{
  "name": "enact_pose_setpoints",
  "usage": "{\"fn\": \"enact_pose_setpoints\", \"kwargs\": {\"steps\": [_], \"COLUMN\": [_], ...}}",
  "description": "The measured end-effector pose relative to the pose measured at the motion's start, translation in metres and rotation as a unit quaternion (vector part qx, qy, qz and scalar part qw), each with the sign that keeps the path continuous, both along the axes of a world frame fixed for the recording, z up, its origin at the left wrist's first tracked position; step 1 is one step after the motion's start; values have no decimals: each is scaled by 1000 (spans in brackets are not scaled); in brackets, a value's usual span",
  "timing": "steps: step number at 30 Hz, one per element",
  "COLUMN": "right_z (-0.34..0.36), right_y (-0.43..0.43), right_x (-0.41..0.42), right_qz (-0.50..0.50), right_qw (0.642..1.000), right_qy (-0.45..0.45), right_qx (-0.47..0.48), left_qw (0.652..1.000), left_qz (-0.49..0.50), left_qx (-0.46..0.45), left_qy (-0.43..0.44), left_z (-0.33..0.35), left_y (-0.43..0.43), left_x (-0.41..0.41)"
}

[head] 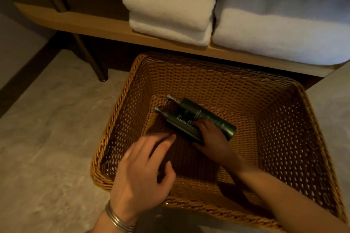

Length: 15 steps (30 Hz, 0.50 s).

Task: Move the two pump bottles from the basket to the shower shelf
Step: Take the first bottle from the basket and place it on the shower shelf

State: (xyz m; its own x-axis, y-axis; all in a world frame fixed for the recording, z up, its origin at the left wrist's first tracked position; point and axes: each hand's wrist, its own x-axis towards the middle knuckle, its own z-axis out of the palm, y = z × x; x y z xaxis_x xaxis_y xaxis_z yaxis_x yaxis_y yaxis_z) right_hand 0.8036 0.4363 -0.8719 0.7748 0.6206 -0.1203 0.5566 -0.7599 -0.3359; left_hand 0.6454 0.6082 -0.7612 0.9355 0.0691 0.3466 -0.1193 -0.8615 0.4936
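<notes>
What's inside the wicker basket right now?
The basket holds two dark pump bottles lying side by side, the nearer bottle and farther bottle. The right grip, a hand, holds the nearer one, hiding its base.

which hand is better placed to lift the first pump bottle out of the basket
Right. The right hand wraps the nearer dark green pump bottle, fingers over it and thumb at its near side. The left hand hovers open over the woven wicker basket, touching neither bottle.
</notes>
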Motion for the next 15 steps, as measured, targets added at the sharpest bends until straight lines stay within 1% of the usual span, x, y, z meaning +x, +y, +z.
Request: {"fn": "enact_pose_setpoints", "kwargs": {"steps": [2,4,11,15], "right_z": [-4,-6,-5,5], "right_y": [1,1,-2,-10], "right_x": [-2,-2,9,10], "right_qz": [5,8,-4,21], "right_qw": [1000,1000,1000,999], "right_qy": [-20,-22,18,38], "right_qx": [-14,-18,10,-28], "left_qw": [1000,1000,1000,1000], "left_qz": [-1,-2,7,2], "left_qx": [1,4,7,20], "left_qy": [-3,-7,-11,-10], "left_z": [-1,-2,-2,-2], "left_y": [0,0,0,0], "left_x": [1,2,1,1]}}
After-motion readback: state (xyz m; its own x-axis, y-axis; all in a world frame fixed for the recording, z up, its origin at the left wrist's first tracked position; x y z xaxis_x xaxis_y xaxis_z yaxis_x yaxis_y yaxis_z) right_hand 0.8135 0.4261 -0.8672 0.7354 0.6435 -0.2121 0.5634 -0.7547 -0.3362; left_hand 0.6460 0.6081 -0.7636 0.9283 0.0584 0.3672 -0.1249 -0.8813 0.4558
